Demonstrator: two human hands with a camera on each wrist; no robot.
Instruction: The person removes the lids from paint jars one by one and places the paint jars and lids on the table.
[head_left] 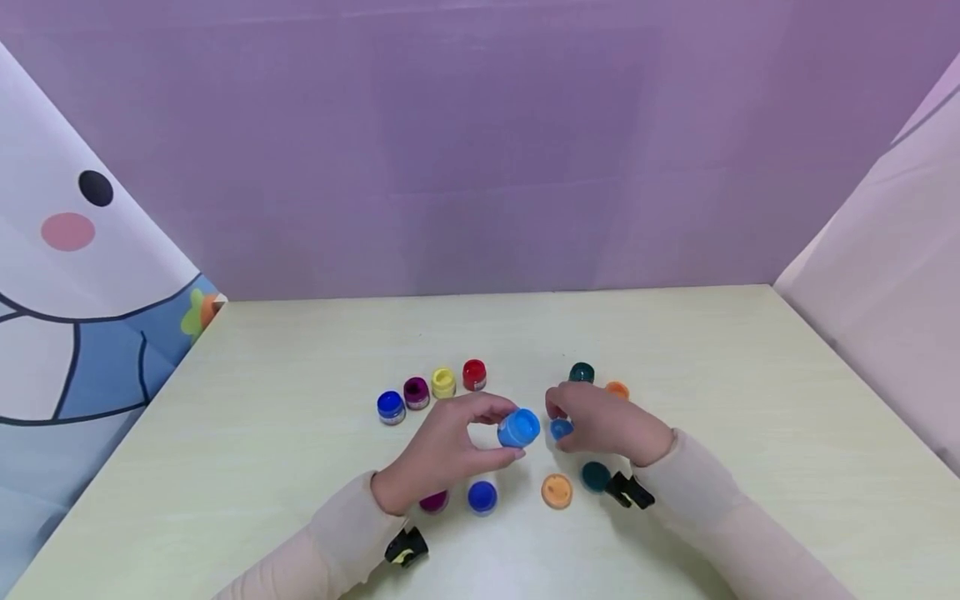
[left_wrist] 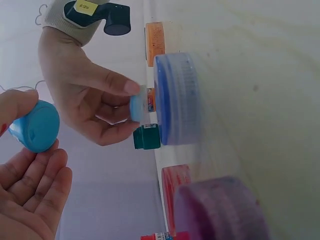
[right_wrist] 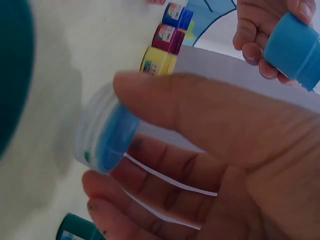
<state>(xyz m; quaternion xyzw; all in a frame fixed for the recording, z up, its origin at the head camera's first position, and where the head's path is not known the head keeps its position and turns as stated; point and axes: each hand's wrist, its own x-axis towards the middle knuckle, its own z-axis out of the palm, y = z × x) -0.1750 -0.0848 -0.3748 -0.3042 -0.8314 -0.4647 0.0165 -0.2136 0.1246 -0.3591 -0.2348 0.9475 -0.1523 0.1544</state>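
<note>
A small light blue paint jar is held between the thumb and fingers of my left hand, raised over the table and tilted. Light blue paint shows at its mouth. Just to its right, my right hand pinches a round clear lid with blue paint on its inner face. The lid is apart from the jar, held close over the table. In the left wrist view, the jar and the lid face each other across a gap.
Behind my left hand stand blue, purple, yellow and red jars. Green and orange jars stand beyond my right hand. Nearer lie purple, blue, orange and green lids.
</note>
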